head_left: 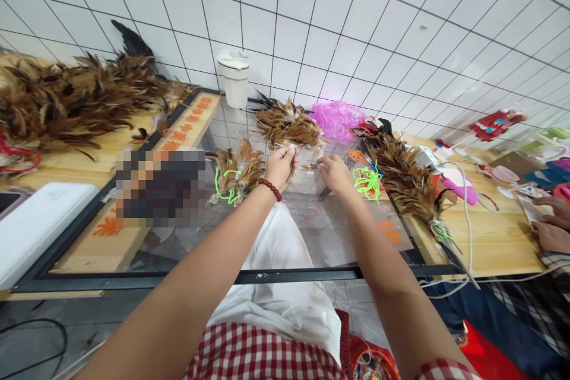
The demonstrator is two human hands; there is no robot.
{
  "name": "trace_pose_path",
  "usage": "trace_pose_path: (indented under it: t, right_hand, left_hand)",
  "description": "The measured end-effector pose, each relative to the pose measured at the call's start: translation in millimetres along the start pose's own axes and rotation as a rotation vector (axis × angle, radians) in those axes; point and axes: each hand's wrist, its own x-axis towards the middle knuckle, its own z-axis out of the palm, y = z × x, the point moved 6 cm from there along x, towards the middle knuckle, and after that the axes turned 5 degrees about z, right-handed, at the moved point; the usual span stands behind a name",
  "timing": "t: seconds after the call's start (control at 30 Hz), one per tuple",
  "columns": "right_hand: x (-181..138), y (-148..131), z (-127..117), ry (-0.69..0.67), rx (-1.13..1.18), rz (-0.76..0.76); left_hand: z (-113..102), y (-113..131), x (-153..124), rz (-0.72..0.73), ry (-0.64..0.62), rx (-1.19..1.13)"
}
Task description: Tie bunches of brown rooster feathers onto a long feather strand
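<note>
My left hand (pixel 278 167), with a dark red bead bracelet (pixel 270 189) at the wrist, is closed on some brown feathers, their tips poking out by the thumb. To its right, my right hand (pixel 335 173) pinches what looks like a small brown feather (pixel 310 166). Just beyond both hands lies a pile of brown feathers (pixel 287 124). Beside my left forearm is a feather bundle (pixel 244 169) with bright green cord (pixel 218 184) around it. A tangle of green cord (pixel 367 183) lies right of my right hand.
A white lidded cup (pixel 234 80) and a pink plastic bag (pixel 338 119) stand along the tiled wall. Feather heaps lie left (pixel 57 101) and right (pixel 403 175). A white box (pixel 48 231) sits at left. A co-worker's hands (pixel 552 225) are at far right, near a white cable (pixel 468 219).
</note>
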Motion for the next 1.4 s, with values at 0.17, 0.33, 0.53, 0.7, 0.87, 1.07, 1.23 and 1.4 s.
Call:
trace_pose_path:
  t: [0.17, 0.33, 0.53, 0.7, 0.87, 1.07, 1.23, 1.4]
  right_hand:
    - [-2.2, -13.6, -4.5, 0.000, -0.054, -0.082]
    - [-13.1, -43.6, -18.2, 0.085, 0.061, -0.430]
    - [-17.3, -48.5, -34.7, 0.230, 0.328, -0.502]
    - [-16.7, -46.8, -38.2, 0.263, 0.366, -0.475]
    - [-14.2, -39.4, -37.2, 0.336, 0.374, -0.372]
    - [-15.9, -42.8, -33.5, 0.315, 0.322, -0.442]
    - [-19.5, -47.2, -29.9, 0.289, 0.244, -0.486]
    - [-12.5, -39.0, -27.7, 0.281, 0.407, -0.391]
  left_hand:
    - [3.3, -1.9, -1.1, 0.029, -0.044, 0.044]
    - [4.6, 4.8, -1.8, 0.222, -0.092, 0.309]
    - [8.0, -4.7, -4.0, 0.135, -0.202, 0.357]
    - [13.0, -10.2, -6.9, 0.056, -0.305, 0.305]
    - [9.4, -10.3, -4.5, 0.046, -0.253, 0.274]
    - [9.3, -8.7, -5.8, -0.021, -0.216, 0.166]
    - [12.5, -5.7, -8.3, -0.021, -0.226, 0.140]
    - [13.1, -6.4, -8.2, -0.034, -0.225, 0.092]
